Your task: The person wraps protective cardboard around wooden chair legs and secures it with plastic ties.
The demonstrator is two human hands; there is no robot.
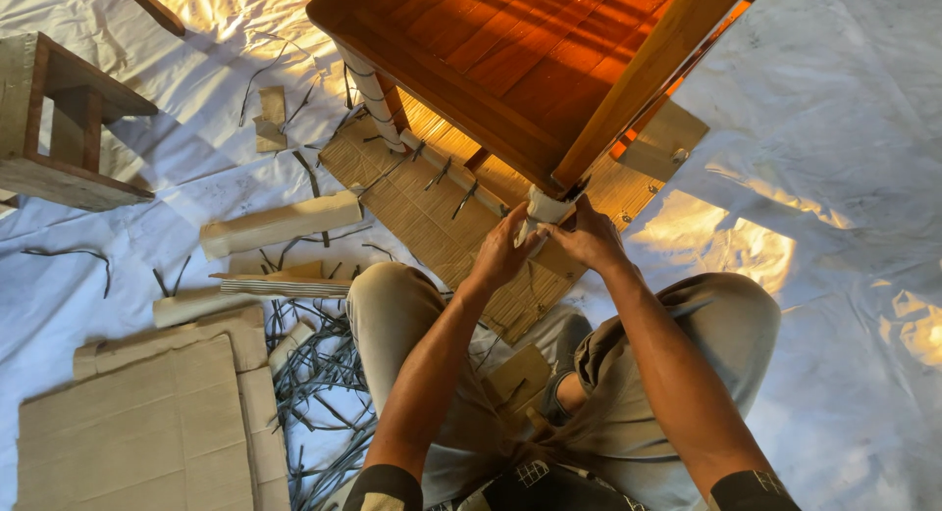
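Wooden stool (69, 119): at about 10 o'clock, well apart from the hands, standing on the white floor sheet (844, 158).
Cardboard pile (147, 423): flat brown sheets at 8 o'clock, with a rolled paper tube (280, 224) above them.
Cut straps (324, 393): a messy heap of dark strips beside the left knee (easy to get tangled in).
Left hand (502, 251): near the middle of the picture, fingers bent and pinching the white wrap (546, 209) from the left side.
White wrap: a small pale pad around the near corner of the wooden furniture (510, 60), just above both hands at 12 o'clock.
Right hand (592, 238): touching the left hand, fingers curled on the same wrap from the right.
Woven mat (432, 212): under the furniture, tan and ribbed.
How to do it well: I think both hands should grip close to the corner, hold the wrap snug, and move slowly, so it sits flat on the wood. Keep the thumbs away from the sharp edge of the frame.
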